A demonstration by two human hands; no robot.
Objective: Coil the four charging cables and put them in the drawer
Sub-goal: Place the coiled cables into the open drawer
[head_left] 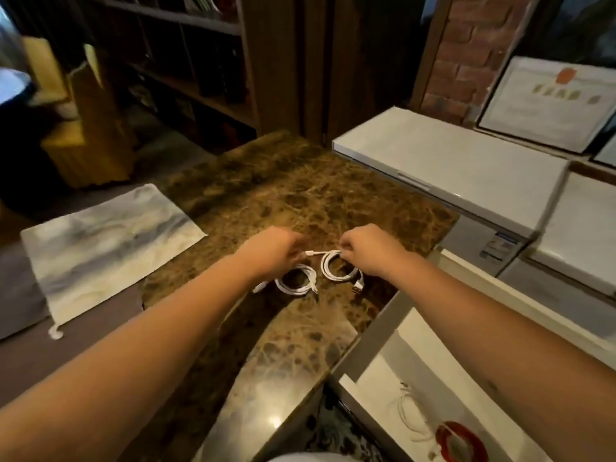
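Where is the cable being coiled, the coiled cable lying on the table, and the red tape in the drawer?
cable being coiled [333, 265], head view, on its loop.
coiled cable [297, 281], head view, on its ring.
red tape [461, 440], head view, on its rim.

Both hands work over a brown marbled surface [266, 181]. The right hand [370, 248] pinches the top of a white coiled cable [336, 270], and the left hand [273, 250] pinches that cable's free end, drawn taut between the two hands. A second white coil [298, 281] lies flat on the surface just beside the first — below the left hand. At lower right an open drawer [380, 335] holds another white cable [411, 418] and a red tape roll [461, 440]. A pale cloth [103, 248] lies to the left.
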